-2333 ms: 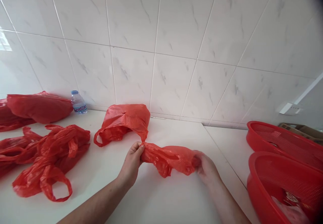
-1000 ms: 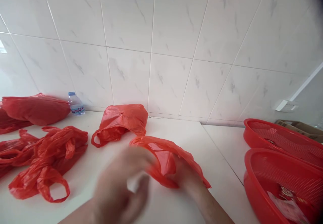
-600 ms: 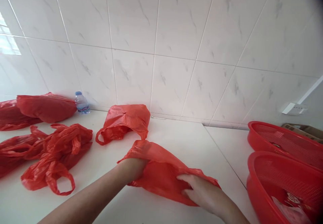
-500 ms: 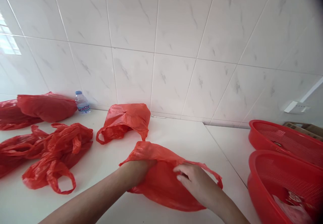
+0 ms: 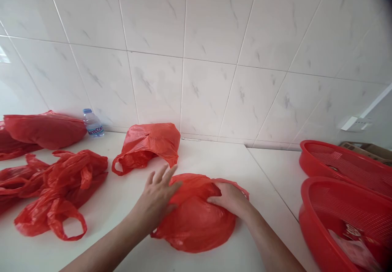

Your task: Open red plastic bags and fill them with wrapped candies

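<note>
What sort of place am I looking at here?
Perhaps a workroom or a shop's back room: a white tabletop by a marbled tile wall, red plastic bags and red mesh baskets.

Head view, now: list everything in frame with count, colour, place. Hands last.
Handled bag: one, red, centre
Rear bag: one, red, behind it
Left-side bags: several, red, exact count unclear
Bottle: one, clear, blue cap, by wall
Baskets: two, red, right
Packaging: count unclear, pink/dark red, near basket
Carton: one, brown, far right
Tabletop: white, seamed, beneath
Tiled wall: one, white, grey-veined, behind
Wall fitting: one, white, right
Left hand: one, handled bag's left
Right hand: one, at its opening
</note>
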The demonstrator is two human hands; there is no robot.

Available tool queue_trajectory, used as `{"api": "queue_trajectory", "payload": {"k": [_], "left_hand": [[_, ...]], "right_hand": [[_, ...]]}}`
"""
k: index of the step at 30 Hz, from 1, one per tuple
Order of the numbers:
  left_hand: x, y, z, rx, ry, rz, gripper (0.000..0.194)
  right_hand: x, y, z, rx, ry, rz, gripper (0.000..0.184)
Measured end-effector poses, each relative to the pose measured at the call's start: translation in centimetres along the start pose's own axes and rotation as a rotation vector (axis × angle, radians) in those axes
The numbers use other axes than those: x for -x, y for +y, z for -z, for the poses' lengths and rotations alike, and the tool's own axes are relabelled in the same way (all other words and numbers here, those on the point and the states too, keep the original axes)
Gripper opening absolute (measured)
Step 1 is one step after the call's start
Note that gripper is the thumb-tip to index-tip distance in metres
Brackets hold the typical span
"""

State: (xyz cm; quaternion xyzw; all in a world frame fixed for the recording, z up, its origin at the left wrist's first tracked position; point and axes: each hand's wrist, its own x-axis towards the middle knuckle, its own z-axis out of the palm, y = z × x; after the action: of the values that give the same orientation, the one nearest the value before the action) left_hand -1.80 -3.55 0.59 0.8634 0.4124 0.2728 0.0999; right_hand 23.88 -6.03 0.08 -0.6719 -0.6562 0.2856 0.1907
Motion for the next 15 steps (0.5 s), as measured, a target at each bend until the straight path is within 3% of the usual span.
{"api": "queue_trajectory", "payload": {"k": [4,6,8,11,13,15], "left_hand": [[0.3,-2.1,-1.6,0.538,-0.035,0.493,0.027],[0.5,-2.4,-2.3,0.764,-0.026,0.612,0.032],[0.8,-2.4,-2.8,0.885,0.03,0.621,0.042],[1.0,-2.4,-3.1,0.93,0.089,0.612,0.048],[1.2,-2.5,-3.2,0.928,0.074,0.618,0.045],[1.2,-2.7,-3.2,0.924,0.069,0.618,0.042]], "right_hand": [[-0.1,0.3,-0.4,0.16,0.001,-0.034,0.051],[-0.1,0.2,-0.8,0.219,0.0,-0.053,0.057],[0.5,-0.3,-1.3,0.246,0.032,-0.06,0.06],[3.2,-1.7,-1.5,0.378,0.189,0.029,0.055],[6.1,-2.6,-0.6,0.503,0.324,0.154,0.051],[9.2,-2.7,1.9,0.597,0.443,0.241,0.047]]}}
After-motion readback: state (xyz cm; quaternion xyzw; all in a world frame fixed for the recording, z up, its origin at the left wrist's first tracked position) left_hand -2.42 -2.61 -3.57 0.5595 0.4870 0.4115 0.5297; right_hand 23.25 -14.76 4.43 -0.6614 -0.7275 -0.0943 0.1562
